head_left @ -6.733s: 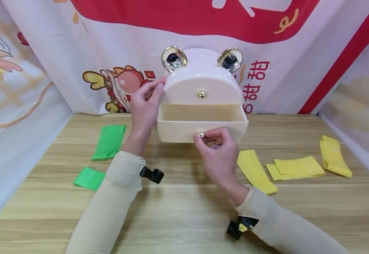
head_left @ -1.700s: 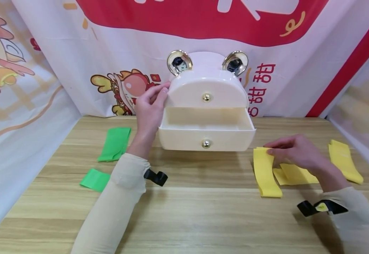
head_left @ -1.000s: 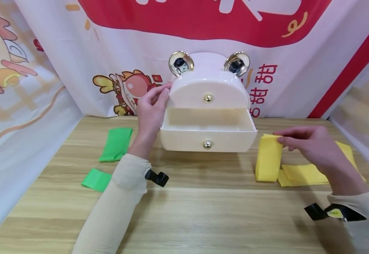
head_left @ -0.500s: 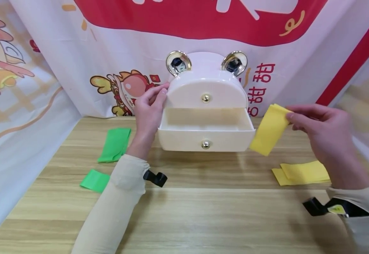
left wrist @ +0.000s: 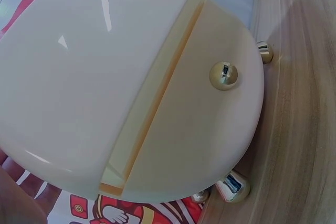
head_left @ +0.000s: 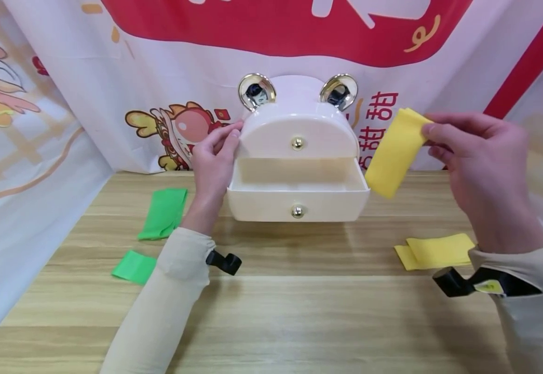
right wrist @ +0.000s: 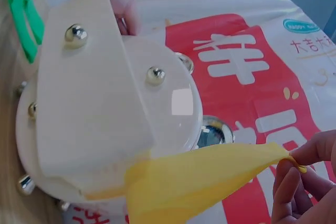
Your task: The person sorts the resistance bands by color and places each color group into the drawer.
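Note:
A white drawer box [head_left: 299, 124] with a rounded top, gold knobs and two round gold-rimmed eyes stands against the backdrop. Its pulled-out drawer [head_left: 299, 205] shows a bare inside in the head view. My left hand [head_left: 213, 166] rests with fairly straight fingers on the box's left side; in the left wrist view its fingers [left wrist: 31, 187] are partly hidden. Between thumb and fingers, my right hand [head_left: 486, 171] pinches the top end of a folded yellow cloth strip [head_left: 395, 153]. The strip hangs tilted in the air, just right of the drawer; its lower end is near the drawer's right corner.
More folded yellow cloth [head_left: 442, 250] lies on the wooden table [head_left: 299, 322] at the right. Two green cloth pieces, one larger [head_left: 163, 213] and one smaller [head_left: 134, 266], lie at the left. A printed fabric backdrop [head_left: 182, 67] rises behind the box.
Earlier my right hand held the drawer knob and the drawer came further out. It then took the nearest yellow strip from the table and lifted it. My left hand stayed at the box.

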Action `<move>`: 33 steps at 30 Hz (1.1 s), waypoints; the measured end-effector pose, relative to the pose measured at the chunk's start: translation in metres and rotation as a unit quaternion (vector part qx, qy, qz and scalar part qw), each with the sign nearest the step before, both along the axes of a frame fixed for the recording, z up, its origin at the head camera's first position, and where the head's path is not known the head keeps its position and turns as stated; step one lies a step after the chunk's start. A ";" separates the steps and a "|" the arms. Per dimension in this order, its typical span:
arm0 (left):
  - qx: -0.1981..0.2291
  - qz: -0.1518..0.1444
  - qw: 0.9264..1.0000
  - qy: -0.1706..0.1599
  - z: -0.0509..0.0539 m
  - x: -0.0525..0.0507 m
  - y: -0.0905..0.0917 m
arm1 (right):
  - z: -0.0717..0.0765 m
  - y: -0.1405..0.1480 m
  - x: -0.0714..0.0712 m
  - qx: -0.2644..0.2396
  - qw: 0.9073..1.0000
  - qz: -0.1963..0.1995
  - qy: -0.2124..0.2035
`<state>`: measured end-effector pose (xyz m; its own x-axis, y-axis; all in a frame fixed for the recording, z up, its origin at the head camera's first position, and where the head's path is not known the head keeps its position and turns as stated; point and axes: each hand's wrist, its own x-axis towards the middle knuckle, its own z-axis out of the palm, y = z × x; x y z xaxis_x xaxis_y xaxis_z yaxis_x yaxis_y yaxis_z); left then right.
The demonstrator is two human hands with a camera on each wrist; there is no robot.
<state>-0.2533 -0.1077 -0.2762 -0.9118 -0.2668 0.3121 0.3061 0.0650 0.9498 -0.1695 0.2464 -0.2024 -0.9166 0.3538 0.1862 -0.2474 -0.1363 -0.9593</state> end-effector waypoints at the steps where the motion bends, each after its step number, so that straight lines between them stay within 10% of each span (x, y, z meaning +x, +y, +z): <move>1: 0.000 0.000 1.000 0.000 0.000 0.000 0.000 | 0.003 -0.003 0.000 -0.004 1.000 -0.002 0.002; 15: -0.009 0.002 1.000 -0.007 -0.001 0.000 0.000 | 0.034 -0.037 -0.001 -0.032 0.999 0.023 0.024; 33: -0.008 0.003 1.000 -0.009 -0.001 0.001 -0.001 | 0.012 -0.067 -0.002 -0.007 1.000 0.014 -0.018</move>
